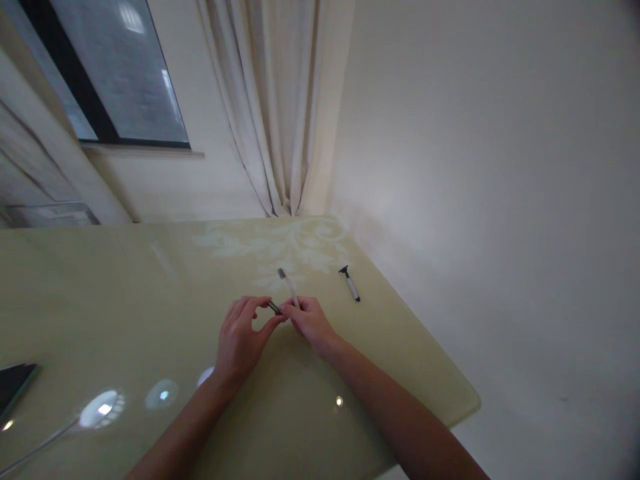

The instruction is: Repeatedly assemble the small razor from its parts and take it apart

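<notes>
Near the middle of the pale green table (200, 267), my left hand (243, 337) pinches a small dark strip-like object (275, 307) between thumb and fingers. My right hand (311, 325) is closed on a toothbrush (289, 287) with a pale handle and a dark head pointing up and away. Its fingertips also meet the right end of the small dark object, so the hands almost touch. Beyond my right hand, a razor (351, 285) with a black head and a grey and black handle lies on the table.
A dark flat object (15, 387) lies at the table's left edge. The table's right edge runs along the white wall (475, 200). Behind the far edge hang curtains (275, 107) beside a window (120, 73). Lamp reflections show on the glossy top.
</notes>
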{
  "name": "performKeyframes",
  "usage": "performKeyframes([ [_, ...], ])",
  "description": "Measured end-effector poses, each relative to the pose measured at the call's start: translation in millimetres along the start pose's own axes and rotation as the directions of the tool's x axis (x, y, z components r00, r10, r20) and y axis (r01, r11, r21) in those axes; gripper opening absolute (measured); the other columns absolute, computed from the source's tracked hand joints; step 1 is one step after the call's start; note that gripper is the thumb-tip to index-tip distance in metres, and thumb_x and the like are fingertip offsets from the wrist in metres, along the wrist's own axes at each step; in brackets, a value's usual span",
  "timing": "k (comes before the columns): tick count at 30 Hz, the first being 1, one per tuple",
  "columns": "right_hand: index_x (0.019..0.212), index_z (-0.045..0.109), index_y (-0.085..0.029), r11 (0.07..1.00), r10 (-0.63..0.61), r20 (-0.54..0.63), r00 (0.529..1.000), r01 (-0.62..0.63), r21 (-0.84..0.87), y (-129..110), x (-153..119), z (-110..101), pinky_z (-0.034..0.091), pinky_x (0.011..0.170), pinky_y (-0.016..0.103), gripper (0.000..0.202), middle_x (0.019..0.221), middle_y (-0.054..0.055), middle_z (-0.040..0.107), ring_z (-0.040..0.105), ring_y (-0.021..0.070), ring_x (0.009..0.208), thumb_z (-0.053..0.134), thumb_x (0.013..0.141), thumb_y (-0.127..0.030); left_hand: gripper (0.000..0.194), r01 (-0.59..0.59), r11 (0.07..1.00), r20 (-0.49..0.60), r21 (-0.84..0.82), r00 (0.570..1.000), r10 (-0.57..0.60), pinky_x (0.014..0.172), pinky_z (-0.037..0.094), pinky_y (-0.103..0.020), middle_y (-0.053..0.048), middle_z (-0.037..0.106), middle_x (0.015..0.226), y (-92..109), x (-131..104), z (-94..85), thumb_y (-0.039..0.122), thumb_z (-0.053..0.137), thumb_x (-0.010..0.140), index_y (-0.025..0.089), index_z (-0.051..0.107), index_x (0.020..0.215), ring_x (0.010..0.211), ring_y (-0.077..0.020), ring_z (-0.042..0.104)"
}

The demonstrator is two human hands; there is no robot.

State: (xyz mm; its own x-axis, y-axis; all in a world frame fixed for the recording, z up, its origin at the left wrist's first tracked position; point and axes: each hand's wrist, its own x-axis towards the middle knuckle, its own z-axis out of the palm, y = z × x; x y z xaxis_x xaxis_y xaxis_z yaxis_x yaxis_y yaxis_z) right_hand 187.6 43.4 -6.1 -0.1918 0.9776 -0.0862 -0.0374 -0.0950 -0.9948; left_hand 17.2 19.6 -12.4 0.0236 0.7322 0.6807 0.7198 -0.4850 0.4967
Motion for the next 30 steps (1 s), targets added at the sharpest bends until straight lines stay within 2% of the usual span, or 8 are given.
performKeyframes([
  [6,0.066,0.064,-0.018,0.993,-0.036,-0.114,0.993,0.022,-0.118,-1,3,-8,0.025,0.051,0.025,0.022,0.047,-0.008,0.038,0.032,0.0092,0.049,0.066,0.08,-0.036,0.027,0.063,0.984,0.064,-0.169,0.997,-0.053,0.068,0.049,-0.029,-0.001,0.071,0.091,7,-2,-0.7,0.046,0.07,0.093,0.023,0.072,0.106,0.07,-0.016,0.056],
  [11,0.063,0.062,-0.017,0.984,-0.053,-0.134,0.99,0.028,-0.177,-2,5,-10,0.029,0.053,0.024,0.022,0.051,-0.006,0.044,0.039,0.0102,0.052,0.063,0.078,-0.033,0.017,0.114,0.953,0.147,-0.281,0.986,-0.074,0.065,0.048,-0.026,0.001,0.069,0.081,7,-4,1.4,0.039,0.07,0.094,0.022,0.073,0.093,0.066,-0.014,0.056],
  [14,0.064,0.063,-0.017,0.975,-0.104,-0.116,0.988,0.078,-0.206,-1,6,-9,0.033,0.056,0.024,0.021,0.058,-0.004,0.051,0.045,0.0112,0.057,0.063,0.079,-0.032,0.017,0.149,0.938,0.179,-0.313,0.979,-0.096,0.065,0.049,-0.027,0.001,0.068,0.084,5,-5,7.0,0.038,0.074,0.09,0.022,0.073,0.097,0.066,-0.0133,0.055],
  [19,0.073,0.067,-0.016,0.97,-0.159,-0.055,0.986,0.146,-0.195,0,4,-6,0.038,0.058,0.024,0.023,0.064,-0.003,0.056,0.048,0.0119,0.062,0.065,0.084,-0.036,0.038,0.181,0.909,0.265,-0.375,0.961,-0.082,0.064,0.051,-0.026,-0.002,0.066,0.101,4,-5,14.0,0.031,0.071,0.09,0.026,0.068,0.128,0.067,-0.012,0.055],
  [22,0.079,0.071,-0.015,0.972,-0.179,-0.012,0.984,0.175,-0.156,0,2,-5,0.042,0.061,0.024,0.022,0.069,-0.001,0.06,0.052,0.0129,0.065,0.067,0.084,-0.036,0.036,0.181,0.908,0.278,-0.378,0.958,-0.076,0.063,0.051,-0.025,-0.001,0.064,0.1,4,-4,13.5,0.028,0.069,0.091,0.027,0.069,0.126,0.067,-0.0115,0.055],
  [25,0.074,0.068,-0.016,0.971,-0.203,0.012,0.979,0.203,-0.13,2,2,-4,0.041,0.06,0.024,0.025,0.067,-0.002,0.058,0.052,0.0127,0.064,0.072,0.083,-0.039,0.031,0.168,0.917,0.251,-0.362,0.965,-0.078,0.062,0.05,-0.025,-0.001,0.063,0.098,4,-3,11.8,0.027,0.07,0.09,0.026,0.07,0.121,0.066,-0.0114,0.055],
  [30,0.083,0.074,-0.016,0.983,-0.176,0.115,0.978,0.182,-0.038,4,4,-5,0.047,0.07,0.027,0.031,0.076,0.001,0.067,0.06,0.0157,0.072,0.077,0.082,-0.046,0.03,0.141,0.931,0.23,-0.336,0.971,-0.064,0.065,0.051,-0.027,-0.001,0.064,0.098,5,-2,8.9,0.03,0.071,0.09,0.026,0.07,0.12,0.069,-0.0124,0.056],
])
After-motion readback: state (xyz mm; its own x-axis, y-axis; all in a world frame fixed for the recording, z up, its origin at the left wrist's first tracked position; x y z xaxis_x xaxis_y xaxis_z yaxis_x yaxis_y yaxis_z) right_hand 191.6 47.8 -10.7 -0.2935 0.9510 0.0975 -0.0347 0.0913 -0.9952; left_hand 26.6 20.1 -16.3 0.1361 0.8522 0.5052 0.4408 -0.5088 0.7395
